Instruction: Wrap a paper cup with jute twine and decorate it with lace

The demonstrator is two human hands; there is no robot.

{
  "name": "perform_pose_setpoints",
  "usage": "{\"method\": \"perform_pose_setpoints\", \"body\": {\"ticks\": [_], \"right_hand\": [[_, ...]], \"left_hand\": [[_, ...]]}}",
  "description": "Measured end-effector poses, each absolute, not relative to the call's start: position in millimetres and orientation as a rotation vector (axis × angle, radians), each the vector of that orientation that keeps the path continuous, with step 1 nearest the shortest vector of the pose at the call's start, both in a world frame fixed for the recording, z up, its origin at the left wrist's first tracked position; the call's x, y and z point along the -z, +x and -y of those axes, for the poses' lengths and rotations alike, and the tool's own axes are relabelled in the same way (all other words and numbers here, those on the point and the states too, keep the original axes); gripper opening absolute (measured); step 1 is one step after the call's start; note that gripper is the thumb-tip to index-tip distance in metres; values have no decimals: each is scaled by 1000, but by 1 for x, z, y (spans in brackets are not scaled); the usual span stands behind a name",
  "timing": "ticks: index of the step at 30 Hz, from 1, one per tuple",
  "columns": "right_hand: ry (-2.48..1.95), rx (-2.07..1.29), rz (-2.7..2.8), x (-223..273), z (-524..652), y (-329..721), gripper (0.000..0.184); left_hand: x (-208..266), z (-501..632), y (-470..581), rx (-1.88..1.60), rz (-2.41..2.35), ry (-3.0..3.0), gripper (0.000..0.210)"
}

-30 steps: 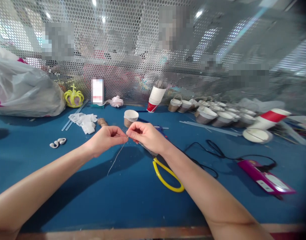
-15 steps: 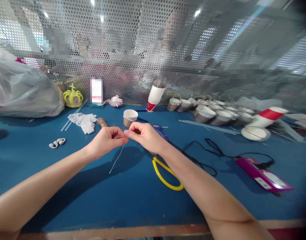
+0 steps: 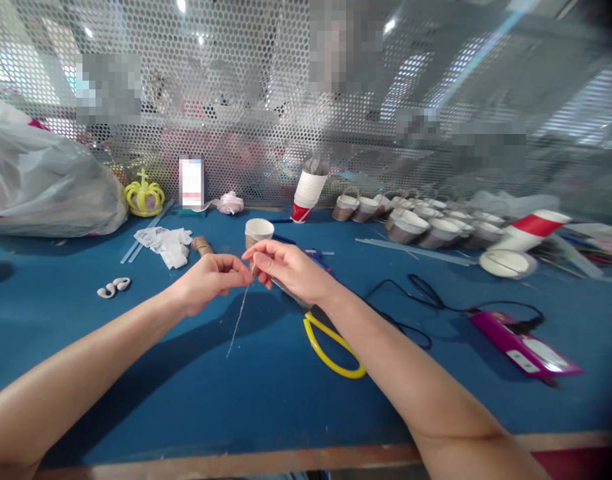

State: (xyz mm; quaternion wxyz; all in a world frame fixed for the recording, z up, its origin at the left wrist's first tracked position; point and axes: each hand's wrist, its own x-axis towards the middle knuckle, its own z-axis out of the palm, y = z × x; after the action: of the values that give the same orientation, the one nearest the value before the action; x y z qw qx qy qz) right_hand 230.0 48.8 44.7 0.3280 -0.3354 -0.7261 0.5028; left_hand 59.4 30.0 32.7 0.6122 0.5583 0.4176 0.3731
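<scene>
A thin piece of twine [image 3: 239,319] hangs from between my fingertips, its loose end dangling over the blue tabletop. My left hand [image 3: 209,281] is closed in a pinch on the twine. Right beside it, my right hand [image 3: 287,268] pinches the upper part, thumb against forefinger. Just behind the hands stands a small paper cup [image 3: 259,231] with a white rim and a brown wrapped lower part, partly hidden by my right hand. A roll of brown twine [image 3: 201,246] lies behind my left hand. Scissors with yellow handles [image 3: 331,357] lie under my right forearm.
Several wrapped cups [image 3: 409,227] crowd the back right, near a purple power strip [image 3: 523,343] with a black cord. A stack of paper cups [image 3: 309,190] leans at the mesh wall. White gloves [image 3: 166,245], earbuds [image 3: 114,287] and a yellow crown [image 3: 144,195] are on the left.
The fingers of my right hand have shifted and spread slightly around the twine. More of the strand hangs down, more steeply than before. My left hand has barely moved.
</scene>
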Motion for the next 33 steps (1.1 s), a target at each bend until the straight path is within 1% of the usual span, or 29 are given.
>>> {"method": "perform_pose_setpoints", "body": {"ticks": [3,12,21,30,33], "right_hand": [[-843,-1388,1866,-43,-52,231,29],[-932,-1119,2017,-44,-51,232,31],[-1029,-917,2096,-45,-50,229,36],[-1071,-895,2058,-42,-48,227,39],[-1039,-996,2010,-39,-50,227,37]], "left_hand": [[-34,-31,60,-846,-920,1194,26],[-31,-32,58,-819,-978,1314,22],[-30,-30,62,-882,-1067,1417,20],[-28,-29,64,-873,-1060,1444,20],[-29,-30,63,-837,-1057,1373,21]]}}
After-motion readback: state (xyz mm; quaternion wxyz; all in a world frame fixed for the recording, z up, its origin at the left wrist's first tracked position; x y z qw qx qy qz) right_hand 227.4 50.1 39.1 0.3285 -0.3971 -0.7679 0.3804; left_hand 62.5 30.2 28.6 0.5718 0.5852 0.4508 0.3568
